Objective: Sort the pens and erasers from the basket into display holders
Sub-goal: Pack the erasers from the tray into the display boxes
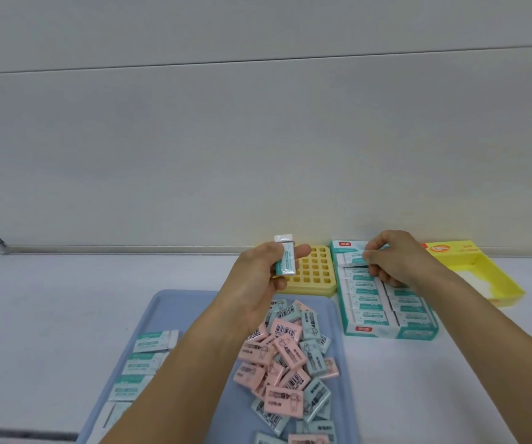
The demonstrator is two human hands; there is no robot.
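Head view, looking down over a white table [50,315]. The left hand [258,283] is raised above the far end of a blue tray [178,309], with thumb and fingers closed around a white eraser in a teal sleeve [285,257]; the eraser stands nearly upright, its bare white end projecting above the fingertips. The right hand [396,261] is lowered over the far end of a teal display box [392,331], its fingers [374,251] curled and pinched on a teal-sleeved eraser [354,257] lying at the box's back row (whether that eraser is already seated among the others or held just above them cannot be told). The rest of the box is packed with matching erasers in two columns.

Between the two hands, at the tray's far edge, sits a yellow holder [315,274] with a grid of square wells, partly hidden behind the left hand. To the right of the teal box lies an open yellow box [482,274].

The tray carries a loose heap of pink and pale blue erasers [290,357] on its right half, several showing barcodes. Along its left side, larger teal-and-white erasers [154,341] lie in a rough row, partly covered by the left forearm.
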